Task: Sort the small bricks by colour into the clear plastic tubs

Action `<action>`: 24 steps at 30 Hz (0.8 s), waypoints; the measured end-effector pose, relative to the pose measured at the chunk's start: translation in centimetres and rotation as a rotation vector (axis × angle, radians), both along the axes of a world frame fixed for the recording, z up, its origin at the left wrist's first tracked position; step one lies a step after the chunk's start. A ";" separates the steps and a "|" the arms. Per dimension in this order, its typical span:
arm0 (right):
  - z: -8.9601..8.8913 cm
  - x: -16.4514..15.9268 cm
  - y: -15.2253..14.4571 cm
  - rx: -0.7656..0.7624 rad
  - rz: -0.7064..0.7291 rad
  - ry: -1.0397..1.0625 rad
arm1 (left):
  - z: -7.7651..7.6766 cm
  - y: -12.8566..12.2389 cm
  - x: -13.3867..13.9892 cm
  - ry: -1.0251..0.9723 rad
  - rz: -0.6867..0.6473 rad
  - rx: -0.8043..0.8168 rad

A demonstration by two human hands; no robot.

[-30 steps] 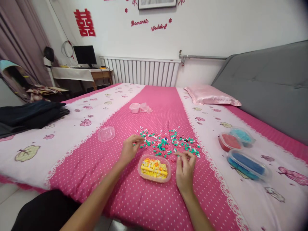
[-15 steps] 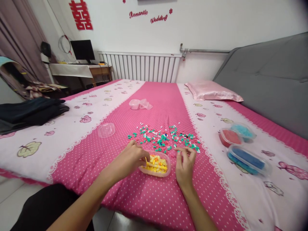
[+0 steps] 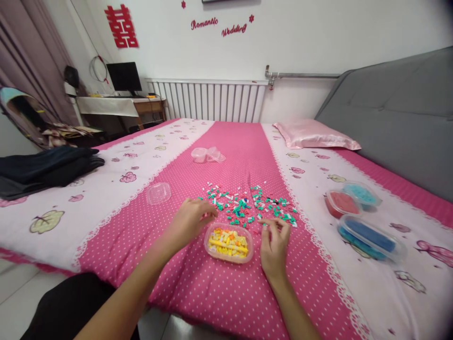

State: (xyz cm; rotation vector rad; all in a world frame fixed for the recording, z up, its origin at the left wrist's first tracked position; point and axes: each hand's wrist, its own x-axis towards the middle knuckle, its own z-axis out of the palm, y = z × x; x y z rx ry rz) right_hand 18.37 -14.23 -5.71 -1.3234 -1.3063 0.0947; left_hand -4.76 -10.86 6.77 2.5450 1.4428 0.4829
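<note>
A clear plastic tub (image 3: 229,259) stands on the pink dotted bedspread, holding yellow and orange pieces (image 3: 228,242) with a longer yellow stick across them. My left hand (image 3: 193,221) hovers at the tub's upper left, fingers loosely bent and apart, with nothing visible in them. Just beyond lies a scattered pile of small green, white and pink pieces (image 3: 240,205). At the pile's near right edge rests my right hand (image 3: 274,243), its fingers apart and the fingertips by the green pieces. Whether it touches one is too small to tell.
Lidded tubs with red (image 3: 341,203), light blue (image 3: 363,194) and dark blue (image 3: 368,236) contents sit to the right. A clear lid (image 3: 158,193) lies at left, and more clear containers (image 3: 207,154) farther back. Dark folded clothing (image 3: 49,165) and a pink pillow (image 3: 314,134) are on the bed.
My left hand has lifted out of the tub and shifted up toward the pile, its fingers spreading apart. The right hand stays nearly in place. The camera view has shifted slightly.
</note>
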 end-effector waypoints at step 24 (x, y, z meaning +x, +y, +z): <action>-0.2 0.0 0.0 -0.007 0.013 -0.015 | -6.8 9.5 1.2 -0.053 0.218 0.066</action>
